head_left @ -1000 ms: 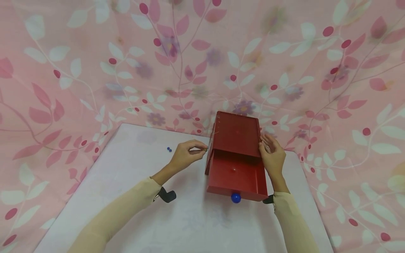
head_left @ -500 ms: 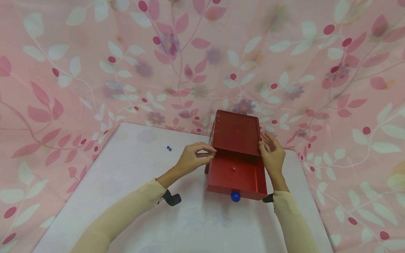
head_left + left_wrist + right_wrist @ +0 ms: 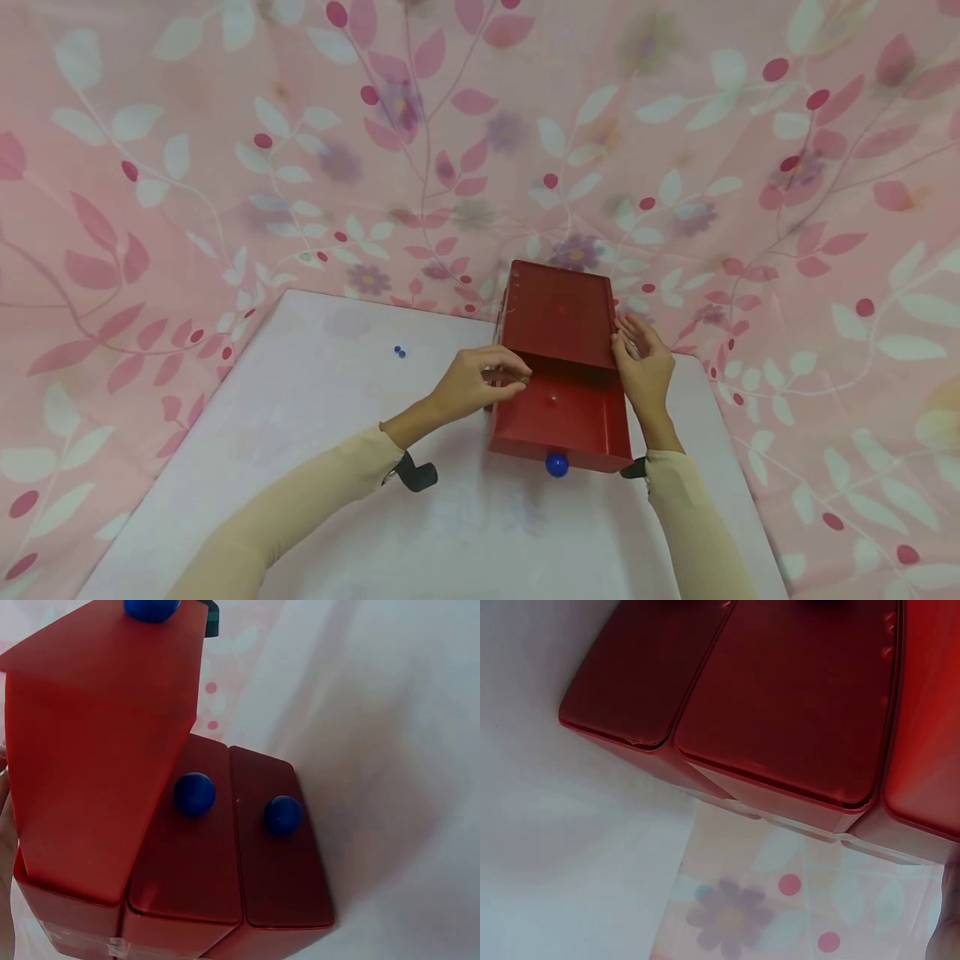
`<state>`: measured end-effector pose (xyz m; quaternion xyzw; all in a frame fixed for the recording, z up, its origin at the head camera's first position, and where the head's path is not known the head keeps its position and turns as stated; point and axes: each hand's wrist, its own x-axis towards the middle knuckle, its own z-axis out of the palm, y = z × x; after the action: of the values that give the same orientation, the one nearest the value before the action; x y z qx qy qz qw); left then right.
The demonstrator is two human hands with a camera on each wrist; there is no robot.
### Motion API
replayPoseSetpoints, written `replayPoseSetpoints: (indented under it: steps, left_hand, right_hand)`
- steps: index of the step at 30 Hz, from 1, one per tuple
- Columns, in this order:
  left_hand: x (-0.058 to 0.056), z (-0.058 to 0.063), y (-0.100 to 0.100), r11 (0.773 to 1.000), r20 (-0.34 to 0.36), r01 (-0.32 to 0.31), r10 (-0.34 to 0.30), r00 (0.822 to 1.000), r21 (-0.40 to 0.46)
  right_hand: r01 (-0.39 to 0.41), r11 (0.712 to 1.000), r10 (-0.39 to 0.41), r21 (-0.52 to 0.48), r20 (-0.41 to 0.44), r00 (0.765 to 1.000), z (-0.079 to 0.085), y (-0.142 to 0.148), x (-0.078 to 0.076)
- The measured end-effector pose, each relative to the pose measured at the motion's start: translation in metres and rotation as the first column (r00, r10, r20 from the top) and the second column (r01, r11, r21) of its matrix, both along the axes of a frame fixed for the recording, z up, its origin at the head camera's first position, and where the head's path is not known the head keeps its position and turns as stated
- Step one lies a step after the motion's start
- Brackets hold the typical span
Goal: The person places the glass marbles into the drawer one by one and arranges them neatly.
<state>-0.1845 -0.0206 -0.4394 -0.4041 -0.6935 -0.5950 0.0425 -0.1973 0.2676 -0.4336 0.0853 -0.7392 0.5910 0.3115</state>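
A red cabinet (image 3: pixel 558 312) stands on the white table with its top drawer (image 3: pixel 555 417) pulled out, a blue knob (image 3: pixel 557 465) on the drawer's front. Over the left side of that drawer is my left hand (image 3: pixel 480 382), thumb and fingertips brought together on a tiny brownish thing (image 3: pixel 525 380), too small to identify. My right hand (image 3: pixel 647 367) rests against the cabinet's right side, fingers loosely bent. Two lower drawers, closed, show their blue knobs (image 3: pixel 194 794) in the left wrist view. Only an edge of a hand appears in either wrist view.
Two small blue beads or balls (image 3: pixel 400 352) lie on the white table (image 3: pixel 322 383), left of the cabinet. A pink cloth with leaves and flowers (image 3: pixel 480 150) hangs behind and at both sides of the table.
My left hand has moved rightward and slightly down, from beside the cabinet's left side to over the pulled-out drawer, fingertips still pinched. The right hand stays against the cabinet.
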Motion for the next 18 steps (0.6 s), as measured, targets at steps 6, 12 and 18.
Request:
replayPoseSetpoints:
  steps: [6,12,18]
  left_hand:
    - [-0.01,-0.015,0.007,0.999,-0.112,0.015,-0.019,0.994,-0.031]
    - [-0.009,-0.012,0.012,0.997,-0.212,0.036,-0.05,0.976,-0.07]
    - [-0.006,-0.008,0.018,0.991,-0.271,0.062,-0.092,0.958,-0.117]
  right_hand:
    - [-0.009,1.0,0.009,0.005,0.001,1.0,0.001,0.001,0.0]
    - [0.004,1.0,-0.004,0.024,0.004,1.0,0.002,-0.001,0.001]
    - [-0.009,1.0,0.009,0.002,0.001,1.0,0.001,-0.001,0.001]
